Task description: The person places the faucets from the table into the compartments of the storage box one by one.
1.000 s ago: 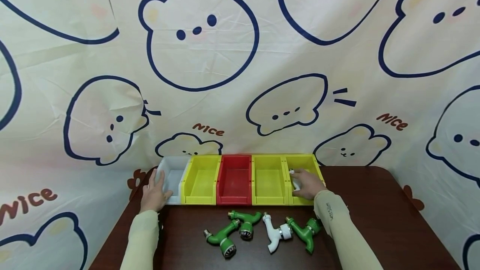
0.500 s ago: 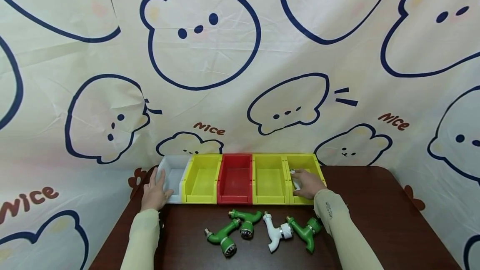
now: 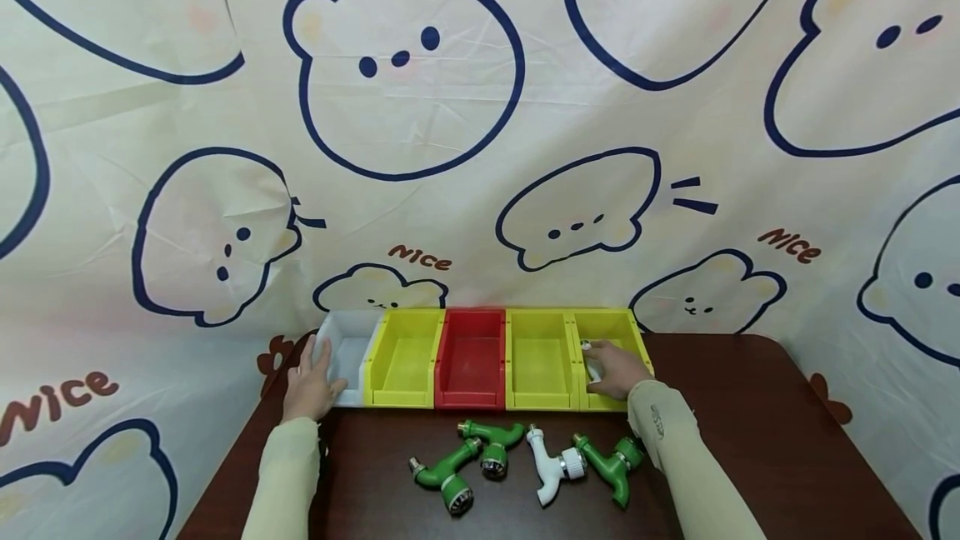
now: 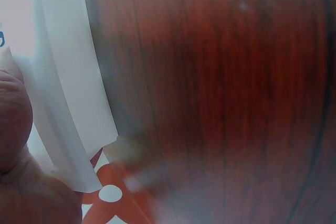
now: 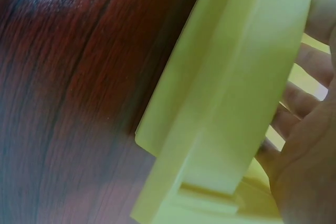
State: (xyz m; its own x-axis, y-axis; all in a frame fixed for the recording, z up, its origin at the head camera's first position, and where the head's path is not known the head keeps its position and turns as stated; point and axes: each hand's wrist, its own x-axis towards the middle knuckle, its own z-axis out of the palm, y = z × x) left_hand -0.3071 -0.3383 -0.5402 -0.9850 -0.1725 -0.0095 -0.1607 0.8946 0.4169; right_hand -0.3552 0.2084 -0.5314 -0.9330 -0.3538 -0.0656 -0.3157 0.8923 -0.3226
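In the head view my left hand (image 3: 307, 386) rests with spread, fairly straight fingers on the left side and front of the white bin (image 3: 351, 357). The left wrist view has part of that hand (image 4: 13, 114) against the bin's wall (image 4: 79, 66). My right hand (image 3: 617, 368) reaches into the rightmost yellow bin (image 3: 611, 322), its fingers curled round a white faucet (image 3: 595, 370) with a silvery end, mostly hidden by the hand. From the right wrist, the bent fingers (image 5: 312, 64) appear behind the yellow bin wall (image 5: 231, 87).
Between the hands stand a yellow bin (image 3: 405, 357), a red bin (image 3: 470, 357) and another yellow bin (image 3: 540, 357), side by side. In front, several faucets lie on the dark wooden table (image 3: 750, 440): green ones (image 3: 450, 477) and a white one (image 3: 551, 469). A patterned cloth (image 3: 480, 215) hangs behind.
Both hands keep their places at the bins, the right one still on the white faucet. The head view has shifted very slightly.
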